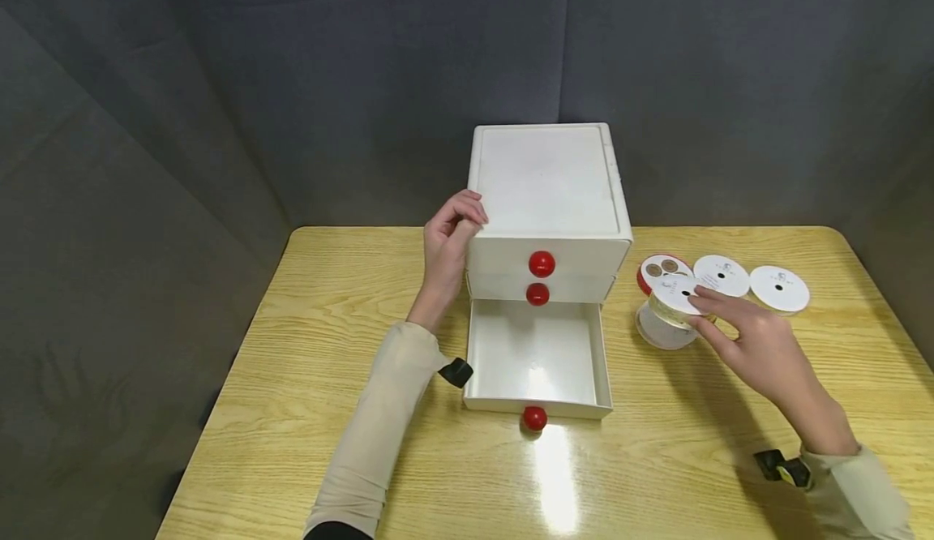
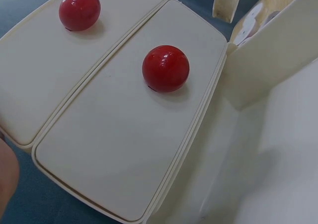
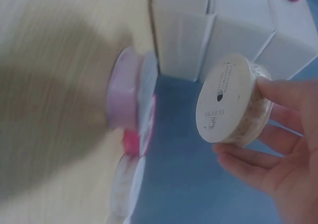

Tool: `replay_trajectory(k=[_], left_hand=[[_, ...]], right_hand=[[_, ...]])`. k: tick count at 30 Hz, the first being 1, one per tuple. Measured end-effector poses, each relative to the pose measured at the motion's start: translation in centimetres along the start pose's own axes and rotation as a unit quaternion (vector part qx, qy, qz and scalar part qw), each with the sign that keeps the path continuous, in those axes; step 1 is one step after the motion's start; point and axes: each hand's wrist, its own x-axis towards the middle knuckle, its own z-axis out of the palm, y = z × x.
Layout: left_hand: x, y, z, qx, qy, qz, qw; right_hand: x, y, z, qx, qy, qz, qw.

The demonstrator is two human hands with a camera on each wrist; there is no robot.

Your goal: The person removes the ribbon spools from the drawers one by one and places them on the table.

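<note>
My right hand [image 1: 759, 345] holds a ribbon spool [image 3: 223, 100] with white end discs and a pale gold band, gripped round its rim. In the right wrist view the spool is lifted off the table, apart from a pale pinkish spool [image 3: 124, 87] standing there. My left hand [image 1: 448, 240] grips the top left front edge of a white drawer cabinet [image 1: 543, 179], fingers bent over the edge. The cabinet's bottom drawer [image 1: 525, 353] is pulled out with nothing seen inside. Above it, the two upper drawers, with red knobs [image 2: 166, 68], are closed.
A red-edged spool [image 1: 649, 282] lies right of the cabinet, beside two white-topped spools [image 1: 718, 271]. The wooden table [image 1: 343, 362] extends left and in front. A dark grey cloth [image 1: 365, 102] hangs behind.
</note>
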Motion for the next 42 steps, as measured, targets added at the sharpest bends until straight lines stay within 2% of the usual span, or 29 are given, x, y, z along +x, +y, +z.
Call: replay_trajectory(k=[9, 14, 24, 30, 42], left_hand=[[0.0, 0.1, 0.1, -0.001, 0.001, -0.003, 1.0000], [0.0, 0.1, 0.1, 0.002, 0.001, -0.005, 1.0000], [-0.1, 0.1, 0.1, -0.001, 0.001, 0.002, 1.0000], [-0.1, 0.1, 0.1, 0.001, -0.001, 0.001, 1.0000], [-0.2, 0.3, 0.3, 0.001, 0.001, 0.000, 1.0000]], right_hand=[[-1.8, 2.3, 0.0, -0.031, 0.003, 0.043, 0.9986], [-2.7, 3.2, 0.1, -0.049, -0.014, 0.070, 0.9963], [-4.0, 4.7, -0.7, -0.049, -0.048, 0.125, 0.9898], [-4.6, 5.4, -0.8, -0.052, -0.055, 0.136, 0.9877], [-5.0, 5.8, -0.9, -0.060, -0.057, 0.120, 0.9894]])
